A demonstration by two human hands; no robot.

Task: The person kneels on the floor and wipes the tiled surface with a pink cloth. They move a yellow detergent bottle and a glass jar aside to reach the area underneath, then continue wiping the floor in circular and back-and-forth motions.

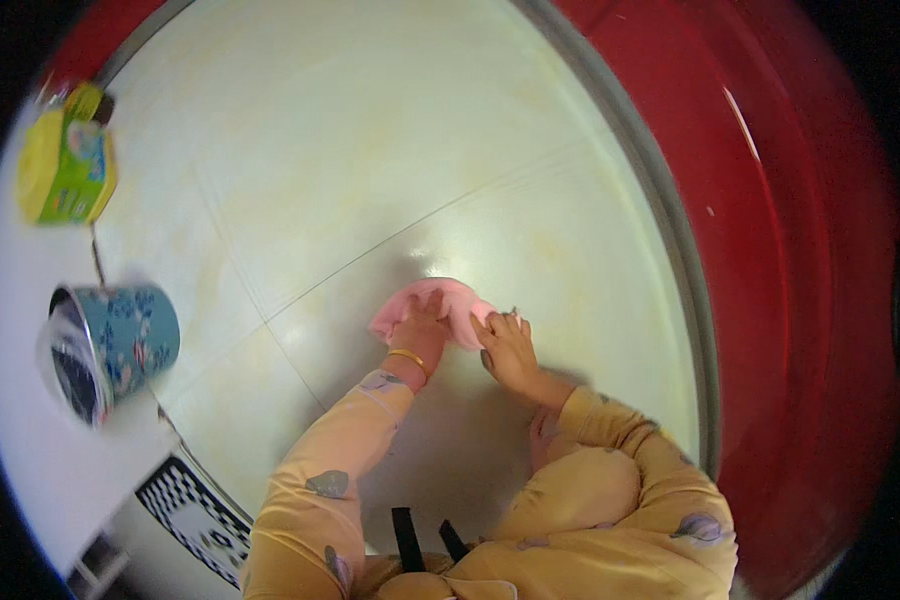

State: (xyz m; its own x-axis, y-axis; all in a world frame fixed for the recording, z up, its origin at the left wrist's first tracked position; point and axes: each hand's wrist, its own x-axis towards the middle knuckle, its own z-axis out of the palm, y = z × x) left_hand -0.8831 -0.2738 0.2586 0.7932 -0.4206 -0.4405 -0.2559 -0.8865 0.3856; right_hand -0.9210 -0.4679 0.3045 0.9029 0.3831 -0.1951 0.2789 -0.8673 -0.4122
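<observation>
A folded pink cloth (461, 304) lies on the pale tiled floor (375, 172). My left hand (422, 326), with a gold bracelet at the wrist, presses flat on the cloth's left part, its fingers spread. At the cloth's right end is my right hand (508, 341), its fingers bent over the edge. Whether the right fingers grip the fabric cannot be told. Shadow falls on the floor around both hands.
Left stands a blue flowered bin (141, 337) with a plastic liner. Beyond it is a yellow and green container (75, 172). A black-and-white patterned mat (195, 517) lies at lower left. A glossy red surface (750, 247) with a grey edge strip curves along the right.
</observation>
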